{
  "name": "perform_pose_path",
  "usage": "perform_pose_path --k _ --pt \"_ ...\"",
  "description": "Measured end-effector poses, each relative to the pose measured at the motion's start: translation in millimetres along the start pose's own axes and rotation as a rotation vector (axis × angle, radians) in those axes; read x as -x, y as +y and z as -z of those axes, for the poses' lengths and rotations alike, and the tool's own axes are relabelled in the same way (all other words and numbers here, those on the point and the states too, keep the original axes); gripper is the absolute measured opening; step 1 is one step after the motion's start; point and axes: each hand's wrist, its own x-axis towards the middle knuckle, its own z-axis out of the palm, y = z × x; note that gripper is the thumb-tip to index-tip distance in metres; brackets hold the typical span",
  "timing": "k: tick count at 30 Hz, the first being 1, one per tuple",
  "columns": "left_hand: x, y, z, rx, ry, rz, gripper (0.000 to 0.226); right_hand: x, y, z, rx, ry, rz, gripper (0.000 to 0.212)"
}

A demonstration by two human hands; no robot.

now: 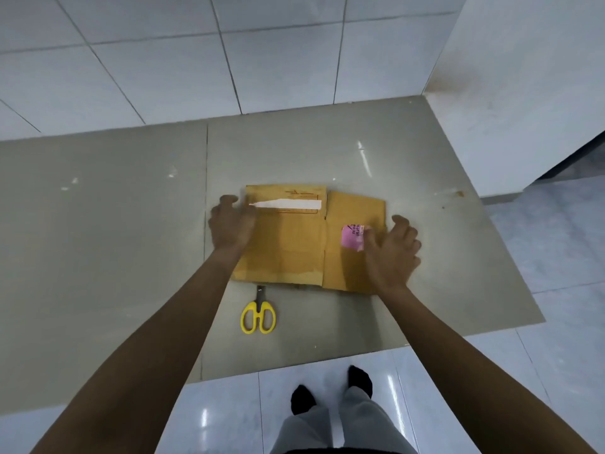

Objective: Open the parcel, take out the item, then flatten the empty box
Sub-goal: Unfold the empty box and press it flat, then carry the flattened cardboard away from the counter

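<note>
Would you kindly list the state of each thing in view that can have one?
Brown cardboard box: flattened, lying on the grey counter.
Yellow-handled scissors: closed, lying near the box's front edge, untouched.
Pink sticker: stuck on the box's right panel, partly covered.
Left hand: open, pressing the box's left edge.
Right hand: open, fingers spread over the right panel.

Head view looks steeply down, near, onto the counter [131, 224].

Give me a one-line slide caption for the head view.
Both hands, left and right, press the flattened cardboard box on the counter; yellow scissors nearby.
</note>
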Motion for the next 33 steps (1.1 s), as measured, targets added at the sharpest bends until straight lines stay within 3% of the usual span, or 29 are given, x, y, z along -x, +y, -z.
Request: perform_pose_path --k 3,6,10,17,21,27,33 --pt "3 1 3 -0.087 -0.096 0.225 0.066 2 2 2 0.105 -0.125 -0.085 0.067" --pt "5 9 2 -0.021 -0.158 0.246 0.069 -2 -9 2 0.068 -0.182 -0.135 0.070" --pt "12 19 6 0.002 -0.105 0.201 0.061 -9 -19 14 -0.112 -0.213 -0.241 0.062" --pt "28 35 23 0.082 -0.064 0.210 0.050 -15 -28 48 -0.340 -0.252 -0.179 0.057" --pt "44 39 36 0.269 -0.067 0.264 0.052 -23 -16 70 -0.321 -0.219 -0.123 0.055" --pt "87 59 21 0.215 0.031 0.159 0.050 -31 8 99 -0.279 -0.156 0.051 0.043" --pt "146 78 -26 0.214 0.101 0.191 0.052 -56 64 138 -0.213 -0.176 0.181 0.037"
